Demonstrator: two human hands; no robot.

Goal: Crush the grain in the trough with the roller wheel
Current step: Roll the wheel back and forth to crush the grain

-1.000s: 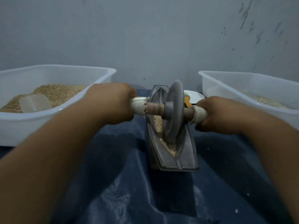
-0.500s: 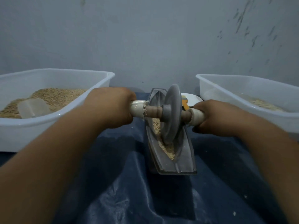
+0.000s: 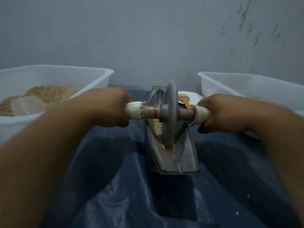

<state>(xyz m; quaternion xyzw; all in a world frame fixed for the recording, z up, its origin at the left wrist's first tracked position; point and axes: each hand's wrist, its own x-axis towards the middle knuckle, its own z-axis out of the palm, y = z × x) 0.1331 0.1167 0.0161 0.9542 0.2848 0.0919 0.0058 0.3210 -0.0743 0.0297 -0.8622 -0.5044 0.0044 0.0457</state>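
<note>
A grey boat-shaped metal trough (image 3: 187, 158) stands on a dark blue sheet, pointing away from me. The grey roller wheel (image 3: 170, 112) sits upright in its groove on a brown axle with white wrapped handles. My left hand (image 3: 105, 109) grips the left handle and my right hand (image 3: 218, 112) grips the right one. Tan crushed grain (image 3: 158, 127) lies along the groove beside and just in front of the wheel's lower edge.
A white tub (image 3: 102, 76) at the left holds grain and a clear scoop (image 3: 27, 105). Another white tub (image 3: 238, 84) stands at the right. Behind the trough, a white plate (image 3: 195, 96) carries a yellow-handled brush (image 3: 185, 101). A grey wall closes the back.
Both hands have rolled the wheel toward me along the groove, from the far part of the trough to about its middle. The grain ahead of the wheel is thinner.
</note>
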